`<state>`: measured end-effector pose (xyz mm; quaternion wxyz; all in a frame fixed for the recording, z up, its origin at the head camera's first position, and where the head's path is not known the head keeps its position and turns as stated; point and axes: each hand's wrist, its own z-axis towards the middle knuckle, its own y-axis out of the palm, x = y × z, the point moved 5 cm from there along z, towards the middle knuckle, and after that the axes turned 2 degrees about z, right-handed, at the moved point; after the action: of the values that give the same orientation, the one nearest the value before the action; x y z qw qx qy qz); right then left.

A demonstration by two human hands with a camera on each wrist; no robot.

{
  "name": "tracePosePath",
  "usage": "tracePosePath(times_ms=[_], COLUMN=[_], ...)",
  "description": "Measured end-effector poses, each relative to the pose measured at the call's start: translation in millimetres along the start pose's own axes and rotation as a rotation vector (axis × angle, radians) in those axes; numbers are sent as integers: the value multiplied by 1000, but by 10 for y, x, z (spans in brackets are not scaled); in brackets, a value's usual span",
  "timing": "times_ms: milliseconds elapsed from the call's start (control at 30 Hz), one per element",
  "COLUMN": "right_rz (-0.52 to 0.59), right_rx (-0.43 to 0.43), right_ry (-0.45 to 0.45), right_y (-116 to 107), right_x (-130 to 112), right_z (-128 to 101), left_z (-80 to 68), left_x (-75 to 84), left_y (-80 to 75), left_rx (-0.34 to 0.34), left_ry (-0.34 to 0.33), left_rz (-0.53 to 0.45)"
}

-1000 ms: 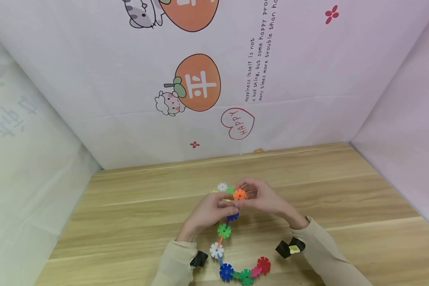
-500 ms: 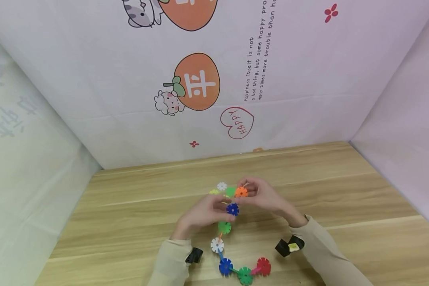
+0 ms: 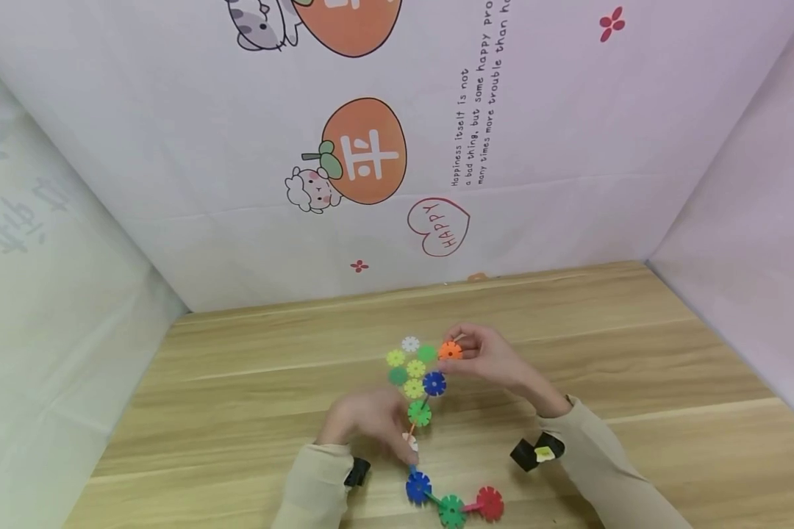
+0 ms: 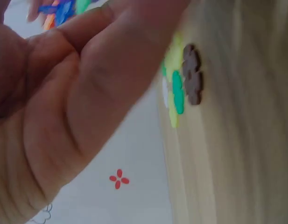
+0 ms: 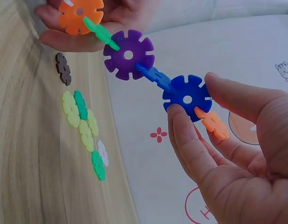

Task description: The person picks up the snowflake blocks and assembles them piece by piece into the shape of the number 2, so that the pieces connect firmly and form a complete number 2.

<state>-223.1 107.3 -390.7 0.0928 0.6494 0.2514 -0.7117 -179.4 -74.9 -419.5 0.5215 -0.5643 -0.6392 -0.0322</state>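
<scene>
Your right hand (image 3: 492, 360) pinches the far end of a multicoloured chain of round, notched plastic discs (image 3: 420, 413), at its orange disc (image 3: 450, 351) and blue disc (image 3: 434, 383). Your left hand (image 3: 370, 415), blurred, is at the chain's white disc (image 3: 410, 441); I cannot tell whether it grips. Loose yellow, green and white notched discs (image 3: 416, 368) lie on the wooden worktop (image 3: 271, 367), left of your right hand.

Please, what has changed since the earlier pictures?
The left hand let go of the chain near the right hand and moved down the head view along it to the white disc; whether it grips there is unclear. The right hand still holds the chain's far end. The loose discs stayed in place.
</scene>
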Motion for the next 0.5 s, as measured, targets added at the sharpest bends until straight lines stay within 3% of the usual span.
tracePosePath(times_ms=[100,233,433,500], right_rz=[-4,-10,-27,-28], right_rx=[12,26,56,66], right_ry=[-3,0,19,18], right_y=[-15,-53,-174,-219], right_x=[-14,-24,-33,-40], right_z=[-3,-13,-40,-50], left_z=[14,19,39,50], left_x=[7,26,37,37], left_y=[36,32,-29,-41], left_rx=[-12,-11,31,29], left_ry=[-24,-4,119,161], left_rz=[-9,-28,-49,-113])
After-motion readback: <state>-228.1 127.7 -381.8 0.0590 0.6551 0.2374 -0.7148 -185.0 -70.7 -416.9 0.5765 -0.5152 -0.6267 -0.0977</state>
